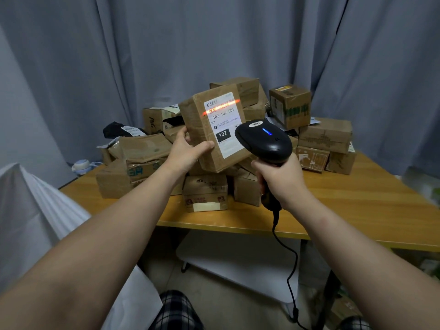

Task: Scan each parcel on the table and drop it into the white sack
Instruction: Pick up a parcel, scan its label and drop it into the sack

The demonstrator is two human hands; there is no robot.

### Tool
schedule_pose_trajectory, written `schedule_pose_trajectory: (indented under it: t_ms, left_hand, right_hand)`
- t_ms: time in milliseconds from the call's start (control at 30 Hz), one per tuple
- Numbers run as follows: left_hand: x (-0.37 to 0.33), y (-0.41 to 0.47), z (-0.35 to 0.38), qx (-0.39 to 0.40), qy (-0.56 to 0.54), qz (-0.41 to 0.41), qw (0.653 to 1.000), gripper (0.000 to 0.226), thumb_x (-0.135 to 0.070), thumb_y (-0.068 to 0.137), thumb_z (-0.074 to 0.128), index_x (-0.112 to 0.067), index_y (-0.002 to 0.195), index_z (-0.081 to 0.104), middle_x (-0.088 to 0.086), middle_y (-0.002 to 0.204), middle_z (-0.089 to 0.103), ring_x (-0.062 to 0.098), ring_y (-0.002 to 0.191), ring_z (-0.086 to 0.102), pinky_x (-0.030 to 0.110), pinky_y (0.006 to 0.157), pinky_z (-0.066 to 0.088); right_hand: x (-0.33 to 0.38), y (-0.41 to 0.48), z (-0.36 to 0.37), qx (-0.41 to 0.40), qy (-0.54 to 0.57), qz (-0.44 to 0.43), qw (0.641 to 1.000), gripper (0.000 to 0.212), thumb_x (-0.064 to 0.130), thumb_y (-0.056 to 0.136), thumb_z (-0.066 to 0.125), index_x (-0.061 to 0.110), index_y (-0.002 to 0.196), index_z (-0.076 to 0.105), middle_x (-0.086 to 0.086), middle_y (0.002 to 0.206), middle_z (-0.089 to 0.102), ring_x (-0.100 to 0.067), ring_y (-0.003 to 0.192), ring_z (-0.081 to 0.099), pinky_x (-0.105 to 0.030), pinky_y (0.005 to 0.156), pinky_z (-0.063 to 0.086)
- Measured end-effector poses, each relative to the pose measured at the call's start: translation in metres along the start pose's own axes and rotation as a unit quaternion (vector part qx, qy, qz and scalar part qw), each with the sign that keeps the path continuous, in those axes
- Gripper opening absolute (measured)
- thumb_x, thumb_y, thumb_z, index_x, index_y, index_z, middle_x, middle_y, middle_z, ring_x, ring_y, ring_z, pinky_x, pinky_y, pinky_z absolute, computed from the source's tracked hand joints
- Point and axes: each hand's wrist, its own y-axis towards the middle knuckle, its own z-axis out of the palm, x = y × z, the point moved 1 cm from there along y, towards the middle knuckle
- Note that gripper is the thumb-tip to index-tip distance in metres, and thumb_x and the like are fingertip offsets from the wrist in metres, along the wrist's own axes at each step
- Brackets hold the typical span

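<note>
My left hand (184, 152) grips a brown cardboard parcel (201, 125) by its lower left corner and holds it tilted above the pile. The parcel's white shipping label (225, 125) faces me. My right hand (281, 179) grips the handle of a black barcode scanner (264, 140) just right of the parcel. A blue light glows on the scanner's head. An orange-red scan line lies across the barcode at the top of the label. The white sack (35, 217) stands at the lower left, beside the table.
Several cardboard boxes (325, 135) and a black mailer bag (122, 131) are heaped on the wooden table (357, 206). A small white device (81, 166) sits at the table's far left edge. The scanner's cable (289, 263) hangs below the table. Grey curtains hang behind.
</note>
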Motion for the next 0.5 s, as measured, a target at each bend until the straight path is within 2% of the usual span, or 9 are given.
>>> schedule_pose_trajectory:
  t_ms: [67,200,333,433,500]
  left_hand:
    - [0.0,0.0,0.001,-0.004,-0.002,0.0,1.0,0.085,-0.019,0.082,0.074,-0.018,0.149,0.022,-0.003,0.132,0.052,0.013,0.118,0.053,0.019,0.082,0.046]
    - [0.002,-0.002,0.003,-0.001,-0.001,0.0,1.0,0.087,-0.02,0.081,0.075,-0.018,0.15,0.022,-0.003,0.131,0.053,0.015,0.121,0.053,0.028,0.091,0.047]
    - [-0.004,-0.017,0.005,0.001,-0.013,0.015,1.0,0.086,-0.02,0.082,0.074,-0.017,0.15,0.022,-0.009,0.123,0.052,0.004,0.106,0.056,0.019,0.081,0.049]
    - [0.0,-0.034,-0.003,-0.019,-0.043,0.024,0.999,0.089,-0.021,0.08,0.075,-0.018,0.151,0.021,-0.002,0.136,0.052,0.008,0.114,0.056,0.028,0.093,0.05]
    - [0.006,-0.052,-0.011,-0.041,-0.057,0.023,0.997,0.088,-0.022,0.08,0.075,-0.019,0.151,0.022,-0.003,0.138,0.051,0.003,0.112,0.055,0.017,0.083,0.05]
  right_hand:
    - [-0.003,-0.002,-0.002,0.002,0.01,-0.003,1.0,0.023,0.005,0.084,0.065,0.014,0.065,0.056,0.001,0.046,0.052,-0.013,0.037,0.049,-0.029,0.049,0.044]
    - [-0.006,-0.004,-0.005,0.015,0.02,0.003,1.0,0.019,0.006,0.084,0.065,0.014,0.069,0.058,-0.003,0.051,0.053,-0.015,0.041,0.051,-0.031,0.051,0.044]
    - [-0.002,-0.006,-0.004,0.028,0.02,-0.007,0.999,0.017,0.008,0.086,0.067,0.013,0.072,0.059,-0.005,0.053,0.054,-0.016,0.042,0.051,-0.032,0.05,0.045]
    - [0.005,-0.009,0.003,0.048,0.035,-0.026,0.998,0.016,0.007,0.086,0.067,0.011,0.073,0.061,-0.004,0.051,0.054,-0.017,0.043,0.052,-0.032,0.049,0.045]
    - [0.009,-0.012,0.011,0.068,0.045,-0.034,0.996,0.011,0.006,0.085,0.067,0.007,0.076,0.063,-0.003,0.05,0.053,-0.019,0.044,0.052,-0.032,0.048,0.045]
